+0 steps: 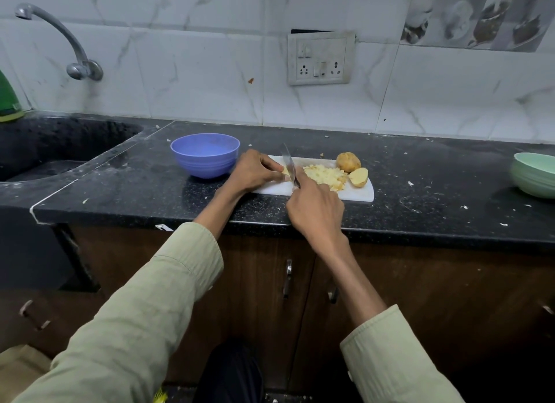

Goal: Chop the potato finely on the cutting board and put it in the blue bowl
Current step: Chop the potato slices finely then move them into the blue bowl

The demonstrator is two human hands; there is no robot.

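While blue bowl (205, 154) sits left of board (357, 193) | left fingers (271, 165) pinch potato piece (284, 171) | right hand (315, 208) grips knife (289, 162).

Two bowls (205, 155) (534, 174), two potato halves (348, 162) (359, 177), one knife (289, 165)

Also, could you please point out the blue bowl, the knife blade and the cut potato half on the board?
Blue plastic bowl (205, 162), head view: front outer wall.
Steel knife blade (289, 163), head view: middle of blade.
Cut potato half (359, 177), head view: pale cut face.
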